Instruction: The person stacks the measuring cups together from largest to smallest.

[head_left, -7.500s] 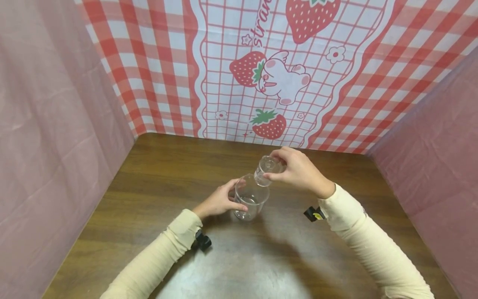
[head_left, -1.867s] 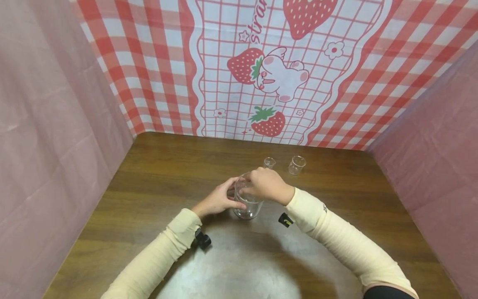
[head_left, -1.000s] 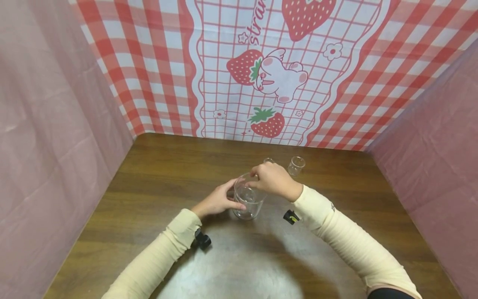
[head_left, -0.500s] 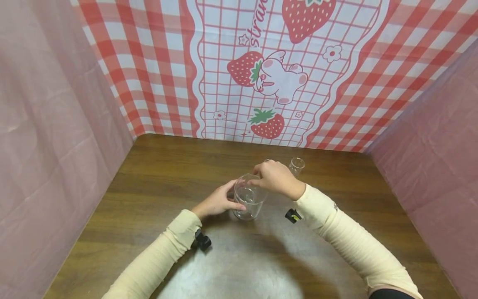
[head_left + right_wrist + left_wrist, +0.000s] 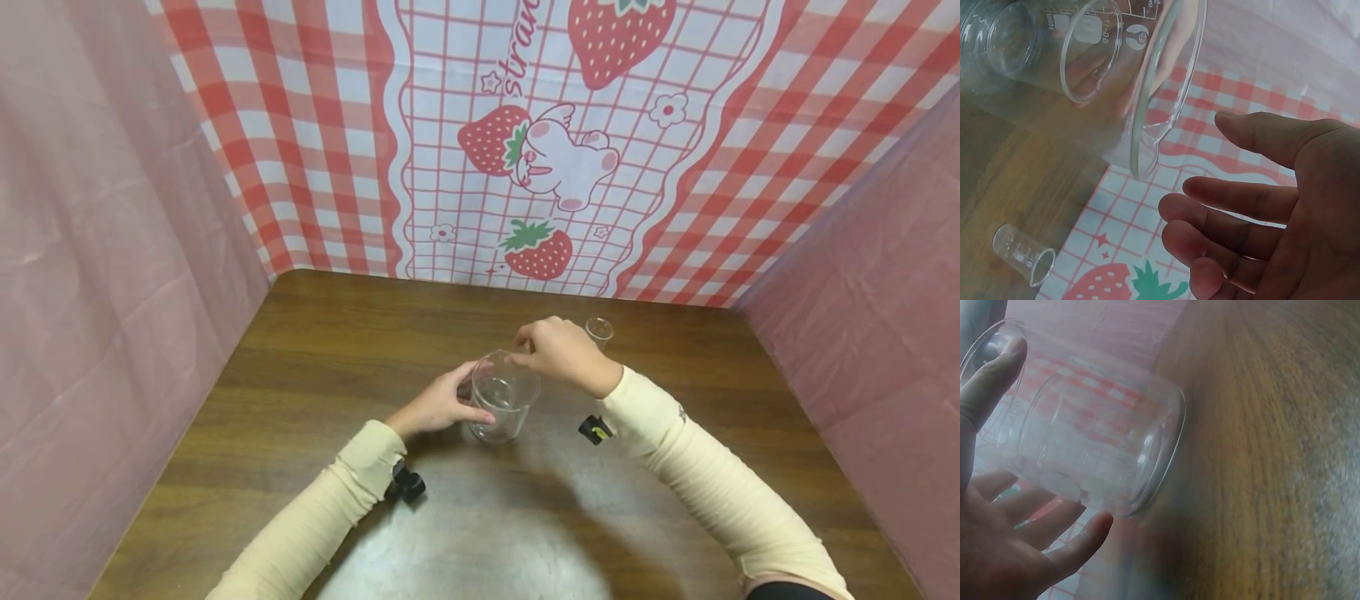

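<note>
A large clear glass beaker (image 5: 519, 404) stands upright on the table. My left hand (image 5: 438, 406) holds it from the left, thumb and fingers around its wall. Inside it sits a smaller glass beaker (image 5: 1085, 59); its rim shows through the outer wall in both wrist views. My right hand (image 5: 564, 352) is over the large beaker's right rim. In the right wrist view that hand (image 5: 1260, 206) has relaxed fingers, apart from the rim, with nothing between them. Behind it a small glass beaker (image 5: 599, 329) stands on the table.
The brown wooden table (image 5: 337, 333) ends at a red-checked strawberry cloth (image 5: 540, 167). Pink curtains (image 5: 97, 250) hang at both sides. One tiny beaker seen earlier is hidden behind the right hand in the head view.
The right hand carried a beaker over the large one earlier, later reached inside it, and has let go of the inner beaker. It has since drawn back up and right. The left hand stayed put.
</note>
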### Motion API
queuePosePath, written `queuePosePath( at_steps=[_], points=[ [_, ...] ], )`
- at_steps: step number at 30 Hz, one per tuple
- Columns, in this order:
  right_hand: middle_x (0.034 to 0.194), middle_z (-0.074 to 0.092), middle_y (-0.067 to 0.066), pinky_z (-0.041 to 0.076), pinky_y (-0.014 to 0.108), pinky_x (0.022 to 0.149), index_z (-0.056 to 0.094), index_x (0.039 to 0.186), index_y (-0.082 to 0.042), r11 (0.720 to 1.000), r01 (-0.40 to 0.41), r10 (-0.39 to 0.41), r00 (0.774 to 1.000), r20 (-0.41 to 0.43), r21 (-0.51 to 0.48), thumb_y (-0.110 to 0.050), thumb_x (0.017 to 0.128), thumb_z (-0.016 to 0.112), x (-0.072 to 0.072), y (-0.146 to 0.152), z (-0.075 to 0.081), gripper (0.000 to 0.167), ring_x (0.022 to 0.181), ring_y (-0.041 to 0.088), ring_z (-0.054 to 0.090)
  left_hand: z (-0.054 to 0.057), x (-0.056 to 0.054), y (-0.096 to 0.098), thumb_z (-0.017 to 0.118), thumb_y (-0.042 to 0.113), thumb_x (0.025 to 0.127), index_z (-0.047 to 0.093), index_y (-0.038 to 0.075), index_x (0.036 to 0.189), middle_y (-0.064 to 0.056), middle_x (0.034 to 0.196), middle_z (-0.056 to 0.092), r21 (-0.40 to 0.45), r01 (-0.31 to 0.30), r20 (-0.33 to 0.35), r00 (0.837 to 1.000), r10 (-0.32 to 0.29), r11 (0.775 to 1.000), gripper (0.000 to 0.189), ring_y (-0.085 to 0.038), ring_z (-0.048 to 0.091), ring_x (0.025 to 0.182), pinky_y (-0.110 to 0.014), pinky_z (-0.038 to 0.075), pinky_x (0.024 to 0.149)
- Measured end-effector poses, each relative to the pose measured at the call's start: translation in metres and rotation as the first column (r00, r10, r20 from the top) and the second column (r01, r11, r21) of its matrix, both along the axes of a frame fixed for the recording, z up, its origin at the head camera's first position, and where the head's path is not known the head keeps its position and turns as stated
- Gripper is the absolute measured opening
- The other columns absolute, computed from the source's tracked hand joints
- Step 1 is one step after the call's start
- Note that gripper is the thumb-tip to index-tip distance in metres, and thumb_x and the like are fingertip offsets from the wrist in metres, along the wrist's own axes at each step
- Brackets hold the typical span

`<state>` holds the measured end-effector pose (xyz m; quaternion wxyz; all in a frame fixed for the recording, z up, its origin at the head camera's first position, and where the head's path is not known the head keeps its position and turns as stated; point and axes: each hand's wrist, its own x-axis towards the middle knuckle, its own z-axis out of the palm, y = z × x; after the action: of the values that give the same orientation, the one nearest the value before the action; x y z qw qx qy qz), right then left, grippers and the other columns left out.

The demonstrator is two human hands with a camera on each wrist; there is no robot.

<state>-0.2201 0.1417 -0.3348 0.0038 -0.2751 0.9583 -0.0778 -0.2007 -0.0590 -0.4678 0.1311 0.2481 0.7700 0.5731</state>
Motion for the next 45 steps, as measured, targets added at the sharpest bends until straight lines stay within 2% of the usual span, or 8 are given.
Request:
queuePosePath(
  at_steps=[15,22,32,40,45],
  points=[
    [0.075,0.073,0.002,0.055,0.029,0.054,0.076,0.094,-0.01,0.999,0.02,-0.02,1.0,-0.001,-0.048,-0.035,0.084,0.074,-0.004,0.008,0.002,0.027,0.058,0.011,0.061,0.001,0.0,0.001,0.082,0.011,0.077,0.038,0.001,0.145,-0.02,0.147,0.047,0.023,0.01,0.009,1.0,-0.01,1.0,0.082,-0.036,0.051,0.131,-0.04,0.053,0.101],
    [0.079,0.075,0.002,0.057,0.032,0.059,0.077,0.092,-0.011,0.998,0.012,-0.013,1.0,-0.014,-0.069,-0.036,0.084,0.074,-0.006,0.012,0.004,0.026,0.063,0.012,0.065,0.0,-0.001,0.0,0.082,0.014,0.077,0.039,0.001,0.145,-0.021,0.146,0.047,0.016,0.008,0.009,1.0,-0.009,1.0,0.082,-0.037,0.051,0.131,-0.041,0.052,0.102],
    [0.08,0.075,0.004,0.059,0.035,0.062,0.076,0.096,-0.008,0.997,0.051,-0.051,0.999,-0.005,-0.064,-0.035,0.085,0.073,-0.008,0.016,0.005,0.029,0.066,0.014,0.066,0.0,-0.001,0.001,0.083,0.014,0.076,0.038,0.002,0.145,-0.021,0.147,0.047,0.01,0.008,0.019,1.0,-0.008,1.0,0.082,-0.037,0.049,0.133,-0.041,0.052,0.102],
    [0.092,0.077,0.007,0.059,0.035,0.064,0.075,0.102,-0.007,0.995,0.071,-0.071,0.997,0.003,-0.063,-0.038,0.086,0.071,-0.012,0.021,0.004,0.035,0.071,0.015,0.069,0.0,0.0,0.001,0.083,0.012,0.076,0.039,0.001,0.145,-0.021,0.147,0.047,0.025,0.01,0.024,1.0,-0.01,1.0,0.082,-0.036,0.049,0.133,-0.041,0.052,0.103],
    [0.087,0.076,0.004,0.058,0.036,0.065,0.075,0.102,-0.008,0.994,0.082,-0.081,0.997,0.009,-0.073,-0.037,0.087,0.071,-0.013,0.024,0.005,0.033,0.071,0.014,0.068,0.001,-0.001,0.001,0.082,0.012,0.076,0.039,0.002,0.144,-0.022,0.145,0.048,0.025,0.011,0.013,1.0,-0.012,1.0,0.081,-0.037,0.05,0.132,-0.041,0.053,0.102]
  ],
)
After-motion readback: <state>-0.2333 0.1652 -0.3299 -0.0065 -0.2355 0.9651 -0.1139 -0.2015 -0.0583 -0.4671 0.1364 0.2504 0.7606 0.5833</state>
